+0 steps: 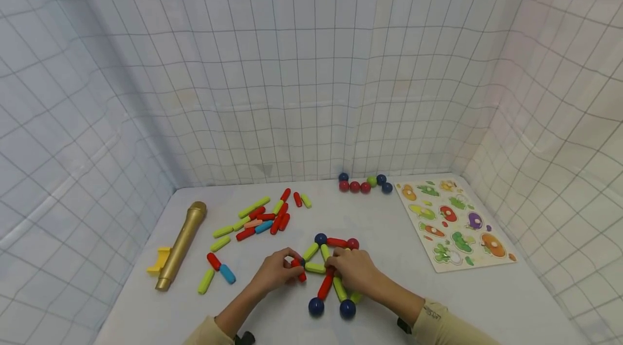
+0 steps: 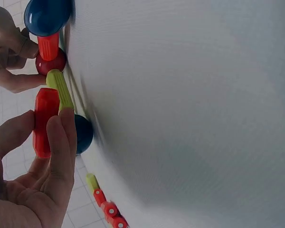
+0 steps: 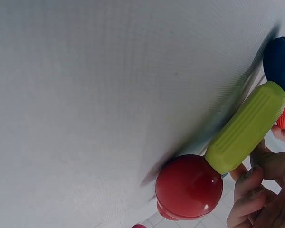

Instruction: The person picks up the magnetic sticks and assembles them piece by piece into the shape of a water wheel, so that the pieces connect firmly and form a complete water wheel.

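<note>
My left hand (image 1: 272, 272) pinches a red rod (image 2: 45, 121) between thumb and fingers, close beside a dark blue ball (image 2: 84, 134) at the left of a ball-and-rod structure. From that ball a lime rod (image 2: 61, 90) runs to a red ball (image 2: 57, 62), which my right hand (image 1: 355, 269) grips at the structure's middle; the hand hides part of it in the head view. Toward the front, a red rod (image 1: 325, 285) and a lime rod (image 1: 339, 289) end in blue balls. A red ball (image 3: 190, 187) and a lime rod (image 3: 247, 128) show large in the right wrist view.
Several loose red, lime and blue rods (image 1: 265, 226) lie at the back left. A gold toy microphone (image 1: 182, 245) and a yellow piece (image 1: 159, 261) lie far left. Several balls (image 1: 355, 187) line the back edge; a vegetable puzzle board (image 1: 457, 220) lies right.
</note>
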Tool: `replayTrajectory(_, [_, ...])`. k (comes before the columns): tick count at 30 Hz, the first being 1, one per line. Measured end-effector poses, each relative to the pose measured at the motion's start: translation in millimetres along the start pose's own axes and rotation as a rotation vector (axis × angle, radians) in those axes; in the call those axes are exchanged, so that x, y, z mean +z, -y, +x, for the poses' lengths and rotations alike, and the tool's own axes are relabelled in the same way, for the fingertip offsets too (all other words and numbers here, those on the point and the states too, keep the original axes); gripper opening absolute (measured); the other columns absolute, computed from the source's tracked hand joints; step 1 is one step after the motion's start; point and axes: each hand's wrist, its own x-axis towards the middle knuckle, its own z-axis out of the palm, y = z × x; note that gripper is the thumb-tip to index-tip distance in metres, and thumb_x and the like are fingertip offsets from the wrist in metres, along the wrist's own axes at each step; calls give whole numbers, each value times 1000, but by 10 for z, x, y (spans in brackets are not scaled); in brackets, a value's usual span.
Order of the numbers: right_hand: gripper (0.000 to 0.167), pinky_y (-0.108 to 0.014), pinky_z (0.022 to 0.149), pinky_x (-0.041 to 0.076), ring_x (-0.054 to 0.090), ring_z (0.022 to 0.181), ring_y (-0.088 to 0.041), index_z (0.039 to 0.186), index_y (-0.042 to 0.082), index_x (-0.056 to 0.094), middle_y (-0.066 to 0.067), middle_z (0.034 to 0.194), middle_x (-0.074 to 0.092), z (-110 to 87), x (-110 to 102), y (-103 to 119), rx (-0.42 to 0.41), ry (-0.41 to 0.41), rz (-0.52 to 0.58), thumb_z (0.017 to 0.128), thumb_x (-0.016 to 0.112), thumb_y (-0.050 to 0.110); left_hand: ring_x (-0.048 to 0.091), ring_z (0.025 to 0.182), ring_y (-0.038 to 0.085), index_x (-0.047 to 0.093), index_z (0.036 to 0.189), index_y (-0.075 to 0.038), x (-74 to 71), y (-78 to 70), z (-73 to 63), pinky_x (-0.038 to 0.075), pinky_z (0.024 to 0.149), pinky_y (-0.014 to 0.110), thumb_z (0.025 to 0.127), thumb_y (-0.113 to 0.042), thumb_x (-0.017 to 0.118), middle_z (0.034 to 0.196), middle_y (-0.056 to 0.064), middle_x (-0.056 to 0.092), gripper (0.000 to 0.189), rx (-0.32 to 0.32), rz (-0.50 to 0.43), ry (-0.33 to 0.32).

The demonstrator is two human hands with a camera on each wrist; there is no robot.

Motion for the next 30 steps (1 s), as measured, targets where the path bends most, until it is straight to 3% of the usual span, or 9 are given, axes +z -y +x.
replayTrajectory(7, [29, -17, 54, 39, 43, 63, -9, 109, 26, 73, 4, 89, 62, -21, 14, 11, 7, 12, 11, 83, 75, 12, 55, 65, 15, 62, 108, -10, 109, 19, -24, 48, 61, 26, 86, -21, 73, 73, 2, 60, 26, -7, 44, 57])
replayTrajectory(17, [29, -17, 53, 38, 44, 62, -9, 109, 25, 74, 4, 90, 63, -9, -26, 11, 11, -23, -10, 84, 73, 12, 58, 65, 15, 61, 112, -11, -50, -65, 3, 49, 62, 25, 88, -23, 72, 75, 2, 62, 29, -3, 63, -20])
replayTrajectory(25, [29, -17, 53, 39, 44, 61, -9, 108, 25, 74, 4, 89, 62, -8, -30, 18, 11, -16, -8, 83, 74, 12, 57, 61, 15, 66, 105, -10, 118, -47, -99, 47, 59, 25, 85, -26, 74, 72, 0, 64, 26, -31, 56, 120])
replayTrajectory(30, [31, -18, 53, 39, 44, 62, -9, 107, 25, 74, 4, 87, 60, -10, -33, 21, 13, -13, -3, 81, 75, 10, 57, 61, 15, 64, 106, -10, 151, -58, -130, 46, 58, 26, 85, -26, 74, 72, 0, 64, 28, -35, 40, 119])
